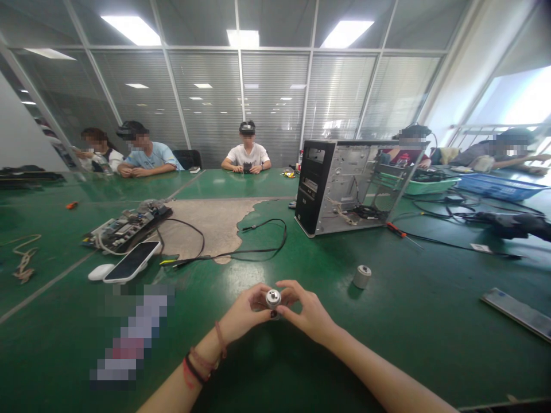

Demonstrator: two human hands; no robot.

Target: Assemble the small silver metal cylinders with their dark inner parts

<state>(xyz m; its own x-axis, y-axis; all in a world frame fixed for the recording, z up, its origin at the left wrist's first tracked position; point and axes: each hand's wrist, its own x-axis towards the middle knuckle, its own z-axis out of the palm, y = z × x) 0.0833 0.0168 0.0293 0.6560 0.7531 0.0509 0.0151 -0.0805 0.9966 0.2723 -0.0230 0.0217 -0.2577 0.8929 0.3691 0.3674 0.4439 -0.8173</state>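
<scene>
A small silver motor, round and upright with a short shaft on its top face, is held between my two hands above the green table. My left hand curls round its left side, the thumb pressed to the front. From the other side my right hand grips it with fingers and thumb. The motor's lower part is mostly hidden by my fingers. To the right, a second silver motor stands on the table, apart from my hands.
An open computer case stands beyond my hands. On the left lie a phone, a white earbud case, a circuit assembly and black cables. A screwdriver and a flat silver device lie right. Several people sit around the table.
</scene>
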